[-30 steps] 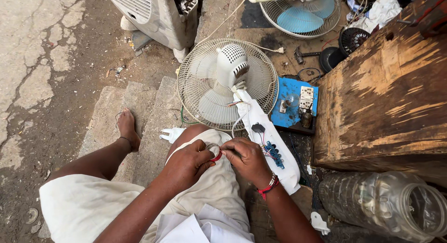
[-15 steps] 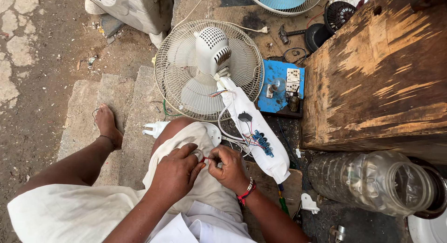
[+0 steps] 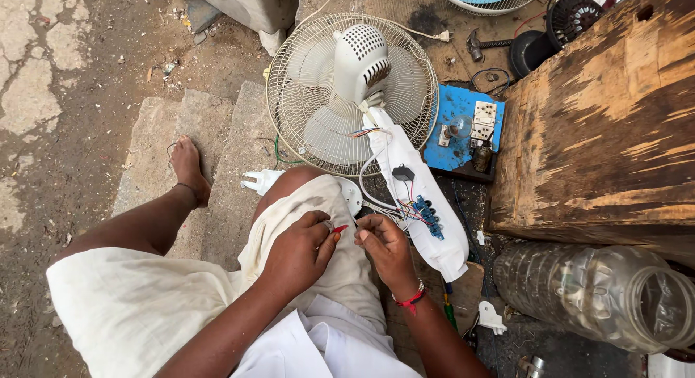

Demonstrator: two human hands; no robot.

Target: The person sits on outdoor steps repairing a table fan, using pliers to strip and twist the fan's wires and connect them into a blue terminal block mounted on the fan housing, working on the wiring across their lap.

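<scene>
A thin red wire end [image 3: 339, 228] sits over the person's raised knee, pinched between the thumb and fingertips of the left hand [image 3: 300, 251], whose other fingers curl loosely inward. Just beside it, the right hand [image 3: 385, 245] is curled nearly closed, fingertips drawn together close to the same wire; whether it actually grips a strand is too small to tell. A red thread bracelet [image 3: 410, 298] circles the right wrist.

A bundle of white and coloured wires [image 3: 385, 204] runs from the hands to the opened white plastic fan stand [image 3: 420, 197], which lies face up on the ground and shows a small blue switch block [image 3: 427, 217] and a black component [image 3: 402, 173] inside. The stand joins the white motor housing [image 3: 360, 59] of a table fan lying on its round cream wire guard [image 3: 311, 95].

Right of the guard lies a blue board carrying a white socket [image 3: 467, 124]. A worn wooden crate [image 3: 601, 124] stands further right, with a clear plastic jar [image 3: 594, 295] lying on its side below it. The person's bare foot [image 3: 190, 169] rests on a concrete step [image 3: 156, 153].
</scene>
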